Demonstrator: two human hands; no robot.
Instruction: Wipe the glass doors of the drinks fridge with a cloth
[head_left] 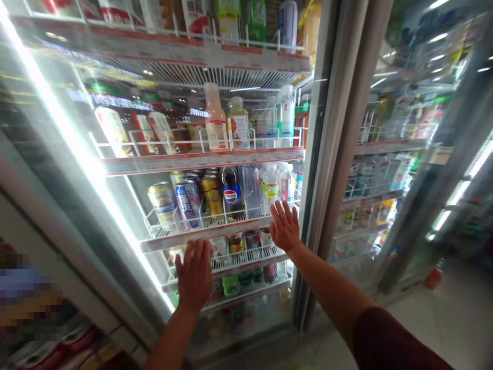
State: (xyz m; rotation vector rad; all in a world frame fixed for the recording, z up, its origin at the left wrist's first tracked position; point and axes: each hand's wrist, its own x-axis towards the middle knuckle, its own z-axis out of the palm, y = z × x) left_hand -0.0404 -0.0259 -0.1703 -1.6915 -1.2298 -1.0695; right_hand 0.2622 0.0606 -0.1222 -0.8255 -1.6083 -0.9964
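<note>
My right hand (285, 226) is held up in front of the glass front of a lit drinks fridge, fingers spread, holding nothing. It overlaps the shelf with clear bottles (269, 181). Lower and to the left, my left hand (194, 275) is raised with its fingers stretched out, also holding nothing. Whether either palm touches the glass I cannot tell. Between and above the hands stand a dark cola bottle (230, 190), gold cans (211, 194), a blue-and-pink can (187, 203) and a white-and-gold can (162, 204).
Above, a shelf carries a pink bottle (216, 118) and a pale green-capped tea bottle (238, 123). A metal door post (335, 154) stands right of the shelves, beside another glass-fronted fridge section. Pale floor tiles (416, 324) lie at lower right. A light strip (65, 128) runs down the left.
</note>
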